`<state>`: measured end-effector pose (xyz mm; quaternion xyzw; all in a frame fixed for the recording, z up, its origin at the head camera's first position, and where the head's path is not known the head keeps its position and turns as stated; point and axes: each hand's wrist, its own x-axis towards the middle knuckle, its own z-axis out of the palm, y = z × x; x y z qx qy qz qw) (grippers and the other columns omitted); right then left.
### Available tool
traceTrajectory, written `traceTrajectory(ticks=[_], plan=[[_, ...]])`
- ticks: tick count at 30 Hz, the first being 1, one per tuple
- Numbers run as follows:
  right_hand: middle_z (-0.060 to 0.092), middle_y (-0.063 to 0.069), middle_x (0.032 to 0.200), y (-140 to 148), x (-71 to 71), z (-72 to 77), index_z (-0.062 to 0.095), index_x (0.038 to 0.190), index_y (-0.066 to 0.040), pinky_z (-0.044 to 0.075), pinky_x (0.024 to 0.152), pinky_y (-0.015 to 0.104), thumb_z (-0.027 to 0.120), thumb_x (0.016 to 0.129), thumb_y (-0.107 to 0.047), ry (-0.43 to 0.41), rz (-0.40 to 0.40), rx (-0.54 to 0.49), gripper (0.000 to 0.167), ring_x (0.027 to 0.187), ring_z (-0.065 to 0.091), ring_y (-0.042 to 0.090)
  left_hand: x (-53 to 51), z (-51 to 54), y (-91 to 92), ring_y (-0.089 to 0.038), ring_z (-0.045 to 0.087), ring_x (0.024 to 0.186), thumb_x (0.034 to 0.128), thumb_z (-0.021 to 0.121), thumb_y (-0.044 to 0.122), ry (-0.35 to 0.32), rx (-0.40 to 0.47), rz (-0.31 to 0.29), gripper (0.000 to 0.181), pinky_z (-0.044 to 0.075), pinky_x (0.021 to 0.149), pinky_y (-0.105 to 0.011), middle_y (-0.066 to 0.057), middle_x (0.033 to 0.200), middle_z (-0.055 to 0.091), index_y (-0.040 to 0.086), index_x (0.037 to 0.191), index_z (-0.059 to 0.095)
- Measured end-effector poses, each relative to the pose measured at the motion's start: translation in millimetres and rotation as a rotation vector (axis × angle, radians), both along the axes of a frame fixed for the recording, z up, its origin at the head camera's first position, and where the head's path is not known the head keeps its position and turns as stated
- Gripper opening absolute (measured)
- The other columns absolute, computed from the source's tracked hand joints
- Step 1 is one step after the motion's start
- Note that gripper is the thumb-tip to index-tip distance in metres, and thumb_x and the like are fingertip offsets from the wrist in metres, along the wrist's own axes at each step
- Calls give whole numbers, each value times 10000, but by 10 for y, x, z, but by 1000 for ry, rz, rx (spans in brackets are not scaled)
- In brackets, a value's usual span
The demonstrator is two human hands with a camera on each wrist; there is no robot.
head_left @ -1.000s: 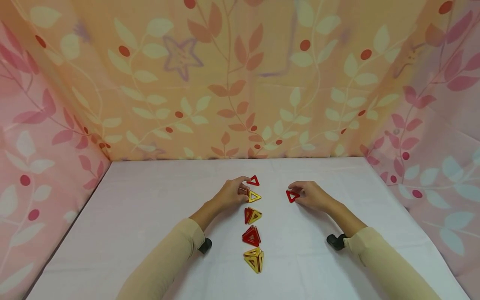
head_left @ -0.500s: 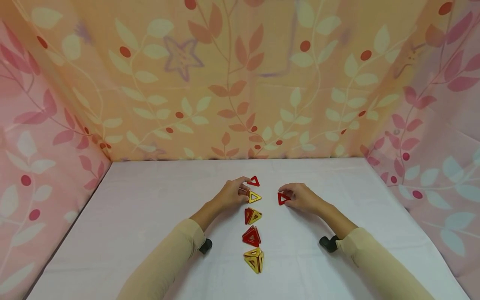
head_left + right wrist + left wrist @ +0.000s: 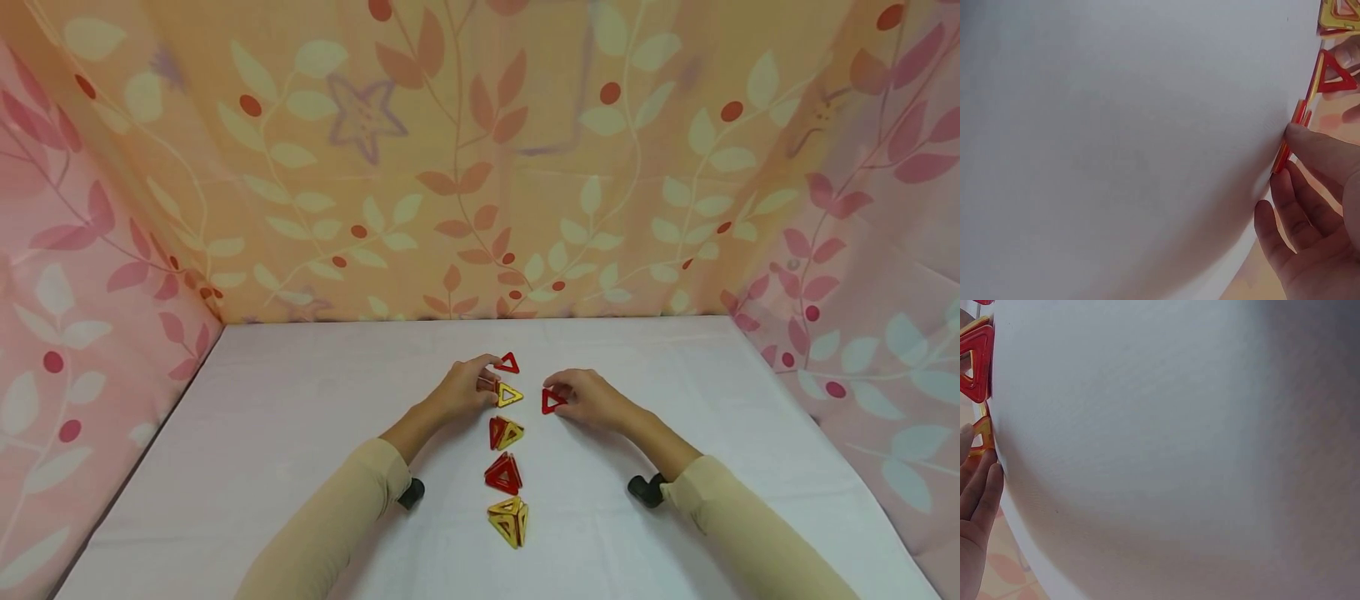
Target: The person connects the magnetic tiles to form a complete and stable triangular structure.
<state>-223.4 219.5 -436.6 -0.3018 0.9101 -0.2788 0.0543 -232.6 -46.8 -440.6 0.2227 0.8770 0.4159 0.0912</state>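
Observation:
My left hand (image 3: 465, 389) pinches a triangle tile standing on edge beside a yellow triangle tile (image 3: 509, 395). In the left wrist view that held tile (image 3: 982, 434) looks orange-yellow between thumb and fingers; in the right wrist view a red triangle tile (image 3: 1335, 76) shows there. The left index finger reaches toward a red triangle tile (image 3: 509, 362) behind. My right hand (image 3: 592, 398) pinches another red triangle tile (image 3: 551, 402) between thumb and fingers, a short gap right of the yellow one. In the right wrist view its edge (image 3: 1281, 157) faces me.
In a column toward me stand a red-and-yellow pyramid (image 3: 506, 433), a red pyramid (image 3: 503, 473) and a yellow pyramid (image 3: 509, 521), built of triangle tiles. A white cloth covers the table (image 3: 300, 383). Patterned curtains (image 3: 480, 167) close off the back and sides.
My right hand has moved left and slightly nearer with the red triangle tile, closing on the yellow tile. My left hand and the pyramids have stayed in place.

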Motion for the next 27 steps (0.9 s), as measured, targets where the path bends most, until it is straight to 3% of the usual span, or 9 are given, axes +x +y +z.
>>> traceTrajectory(ticks=[8, 27], plan=[[692, 50, 1021, -93, -8, -4, 678, 1183, -1, 541, 831, 358, 788, 842, -68, 3, 16, 4, 364, 917, 626, 162, 4, 7, -7, -228, 679, 1071, 871, 741, 3, 32, -3, -9, 550, 529, 939, -377, -117, 1150, 707, 28, 1376, 523], [685, 40, 999, -284, 33, 17, 671, 1189, -1, 540, 814, 323, 798, 836, -83, -7, 40, 20, 384, 890, 616, 154, -5, -3, -8, -233, 680, 1069, 877, 738, 12, 30, -2, -9, 530, 527, 946, -377, -117, 1145, 708, 24, 1363, 527]])
